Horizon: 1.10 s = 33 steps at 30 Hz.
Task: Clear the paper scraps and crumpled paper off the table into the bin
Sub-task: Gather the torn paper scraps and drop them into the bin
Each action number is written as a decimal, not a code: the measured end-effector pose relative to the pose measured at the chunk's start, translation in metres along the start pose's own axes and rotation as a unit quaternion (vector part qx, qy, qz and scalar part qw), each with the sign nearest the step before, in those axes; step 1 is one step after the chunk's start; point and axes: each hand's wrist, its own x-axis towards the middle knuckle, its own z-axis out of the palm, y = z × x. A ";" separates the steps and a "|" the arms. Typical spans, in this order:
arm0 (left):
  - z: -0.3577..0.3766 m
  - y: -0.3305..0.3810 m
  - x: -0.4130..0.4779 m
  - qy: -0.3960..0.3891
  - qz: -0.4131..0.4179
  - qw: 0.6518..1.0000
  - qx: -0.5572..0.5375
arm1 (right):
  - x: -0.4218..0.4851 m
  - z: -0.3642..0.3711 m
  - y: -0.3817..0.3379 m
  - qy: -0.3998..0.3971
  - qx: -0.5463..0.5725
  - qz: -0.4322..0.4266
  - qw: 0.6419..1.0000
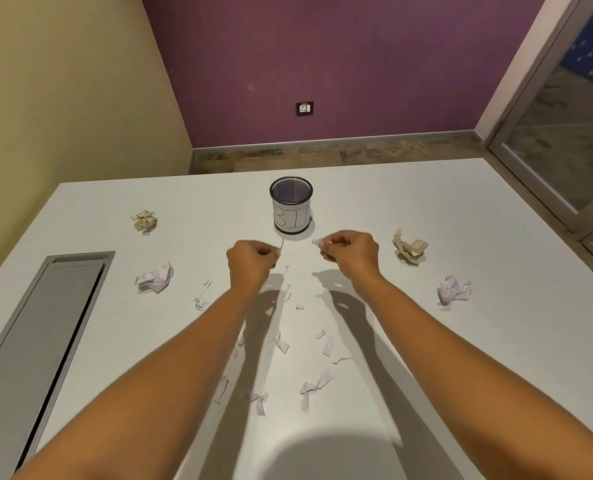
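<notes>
White scraps pinched in both hands' fingers (277,251); four crumpled balls (155,278) flank one bin (291,216).

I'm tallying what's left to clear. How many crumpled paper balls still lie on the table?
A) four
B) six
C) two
A: two beige balls lie either side of the bin, and two white balls lie nearer the person, all on the table.

The white tabletop (426,341) carries a bin (291,211), four paper balls (155,278) and scattered scraps (317,384).
</notes>
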 end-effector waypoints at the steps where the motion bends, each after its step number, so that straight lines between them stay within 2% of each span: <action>1: -0.001 0.007 0.013 0.006 0.005 1.000 -0.004 | 0.011 0.005 -0.009 0.001 0.001 -0.006 1.000; 5: -0.005 0.037 0.057 0.011 0.023 1.000 0.016 | 0.053 0.023 -0.039 0.015 -0.012 -0.016 1.000; 9: 0.000 0.061 0.090 0.000 0.062 0.995 0.078 | 0.087 0.042 -0.057 0.020 -0.049 -0.008 0.999; 13: 0.008 0.075 0.114 0.021 0.088 0.988 0.127 | 0.111 0.058 -0.065 0.028 -0.094 -0.011 0.995; 17: 0.015 0.074 0.127 0.005 0.073 0.985 0.157 | 0.124 0.067 -0.066 0.018 -0.110 -0.012 0.994; 22: 0.020 0.062 0.130 -0.018 0.069 0.989 0.129 | 0.133 0.071 -0.062 0.019 -0.122 -0.017 0.992; 29: 0.021 0.046 0.112 0.038 0.116 0.989 0.083 | 0.127 0.061 -0.058 0.038 -0.099 -0.049 0.993; 33: 0.021 0.028 0.083 0.048 0.092 0.994 0.039 | 0.108 0.047 -0.043 0.040 -0.093 -0.070 0.992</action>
